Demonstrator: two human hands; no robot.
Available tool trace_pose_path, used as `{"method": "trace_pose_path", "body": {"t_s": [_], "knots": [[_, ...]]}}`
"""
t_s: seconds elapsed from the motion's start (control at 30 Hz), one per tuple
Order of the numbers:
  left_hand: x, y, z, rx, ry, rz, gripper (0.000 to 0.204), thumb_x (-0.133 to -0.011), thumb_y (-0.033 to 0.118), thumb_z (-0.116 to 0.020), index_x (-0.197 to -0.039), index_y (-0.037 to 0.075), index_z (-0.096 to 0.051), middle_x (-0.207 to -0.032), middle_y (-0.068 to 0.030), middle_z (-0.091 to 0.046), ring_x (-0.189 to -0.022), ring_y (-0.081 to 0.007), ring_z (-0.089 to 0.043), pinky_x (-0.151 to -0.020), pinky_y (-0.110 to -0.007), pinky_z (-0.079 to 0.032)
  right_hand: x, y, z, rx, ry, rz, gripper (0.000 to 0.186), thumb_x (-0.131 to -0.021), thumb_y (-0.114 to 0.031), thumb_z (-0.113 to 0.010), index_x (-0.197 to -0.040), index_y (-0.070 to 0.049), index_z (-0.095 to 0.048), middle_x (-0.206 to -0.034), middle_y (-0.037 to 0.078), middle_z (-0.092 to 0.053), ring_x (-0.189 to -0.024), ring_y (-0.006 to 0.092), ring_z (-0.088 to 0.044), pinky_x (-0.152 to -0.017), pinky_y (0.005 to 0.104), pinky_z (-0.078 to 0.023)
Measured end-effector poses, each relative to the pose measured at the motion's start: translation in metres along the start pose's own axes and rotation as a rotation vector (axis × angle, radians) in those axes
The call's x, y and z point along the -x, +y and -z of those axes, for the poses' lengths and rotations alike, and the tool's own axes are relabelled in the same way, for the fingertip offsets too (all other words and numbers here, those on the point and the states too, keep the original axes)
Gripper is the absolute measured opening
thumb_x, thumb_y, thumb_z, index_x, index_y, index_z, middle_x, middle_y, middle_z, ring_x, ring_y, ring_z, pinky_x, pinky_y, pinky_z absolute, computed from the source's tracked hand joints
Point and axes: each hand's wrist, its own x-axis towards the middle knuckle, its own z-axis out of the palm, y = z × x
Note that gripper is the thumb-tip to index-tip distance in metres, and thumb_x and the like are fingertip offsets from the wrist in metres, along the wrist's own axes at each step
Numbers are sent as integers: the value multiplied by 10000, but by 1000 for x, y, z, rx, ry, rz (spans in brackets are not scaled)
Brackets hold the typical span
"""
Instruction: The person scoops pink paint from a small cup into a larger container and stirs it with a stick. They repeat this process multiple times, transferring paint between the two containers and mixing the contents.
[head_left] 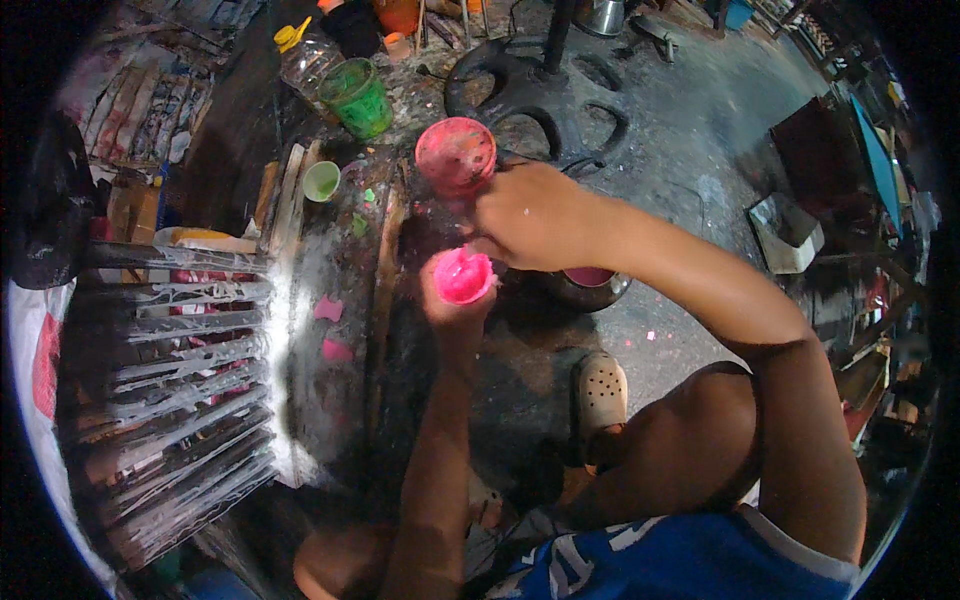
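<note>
A pink cup [463, 278], glossy pink inside, is wrapped in the grip of the left hand [436, 303] off the right edge of the counter [343, 420]. Near the far left corner stands a pale cup [321, 182], green inside. The right hand [530, 218] curls near the pink cup, its hold unclear.
</note>
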Motion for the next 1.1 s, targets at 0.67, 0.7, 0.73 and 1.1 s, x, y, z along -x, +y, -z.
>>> {"method": "trace_pose_path", "body": {"t_s": [0.67,0.7,0.73,1.1], "knots": [[25,-59,36,-161,24,205,835,-755,125,-1073,-1386,30,-534,-1339,-126,-711,-1208,-258,-696,-1085,-420,-599,57,157,-90,-152,-71,-355,635,-857,-347,-858,-1408,-56,-735,-1437,198,-730,-1436,421,-616,-1192,640,-426],[30,-60,35,-87,24,192,847,-751,115,-1072,-1393,31,-525,-1353,-128,-704,-1223,-259,-693,-1092,-426,-599,57,156,-89,-92,-56,-282,653,-841,-384,-863,-1393,-58,-742,-1428,218,-735,-1392,431,-648,-1170,619,-467],[35,-61,32,-39,28,258,860,-747,105,-1072,-1400,33,-516,-1366,-130,-697,-1238,-259,-690,-1099,-433,-599,56,156,-85,-17,-101,-247,673,-825,-422,-868,-1378,-59,-748,-1420,238,-740,-1349,441,-681,-1147,599,-507],[58,-100,42,-177,-81,295,1140,-626,162,-1134,-1508,5,-429,-1452,-175,-652,-1386,-329,-658,-1148,-487,-575,84,130,-50,-148,-228,-211,639,-800,-527,-949,-1187,-36,-812,-1026,241,-808,-1012,447,-779,-886,530,-604]]}}
